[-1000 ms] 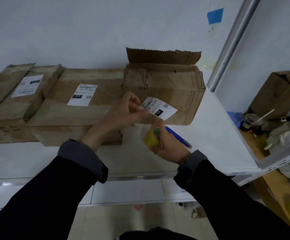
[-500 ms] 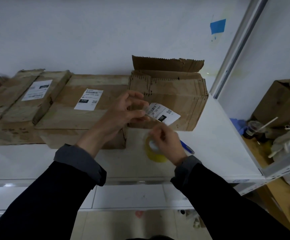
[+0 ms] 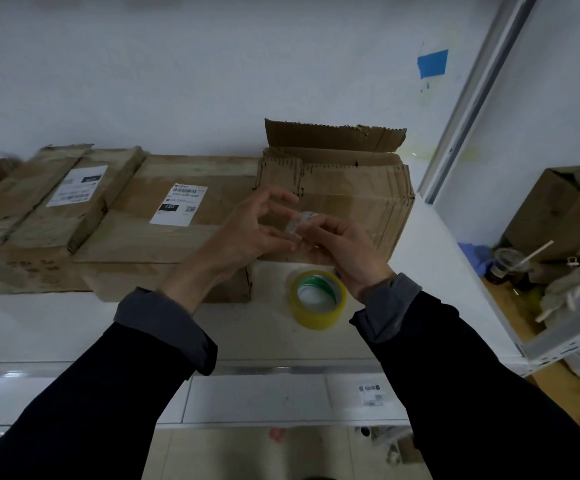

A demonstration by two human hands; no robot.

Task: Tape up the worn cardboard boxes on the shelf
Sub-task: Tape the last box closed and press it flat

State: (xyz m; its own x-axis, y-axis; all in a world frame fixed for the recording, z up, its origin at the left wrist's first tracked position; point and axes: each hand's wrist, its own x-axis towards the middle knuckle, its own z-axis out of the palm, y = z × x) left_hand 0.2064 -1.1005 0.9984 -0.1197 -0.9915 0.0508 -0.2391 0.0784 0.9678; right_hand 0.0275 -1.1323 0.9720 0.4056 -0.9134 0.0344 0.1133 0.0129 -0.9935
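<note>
Pinching crumpled label (image 3: 299, 223) at frame centre, left hand (image 3: 247, 233) and right hand (image 3: 342, 245) met before worn open-flapped box (image 3: 344, 188); thumbs and forefingers curled on label, left hand's other fingers spread. Yellow tape roll (image 3: 317, 299) lay flat on white shelf (image 3: 56, 327) just below right hand, untouched. Labelled box (image 3: 163, 230) sat left of centre, touching worn box; another box (image 3: 39, 209) at far left.
</note>
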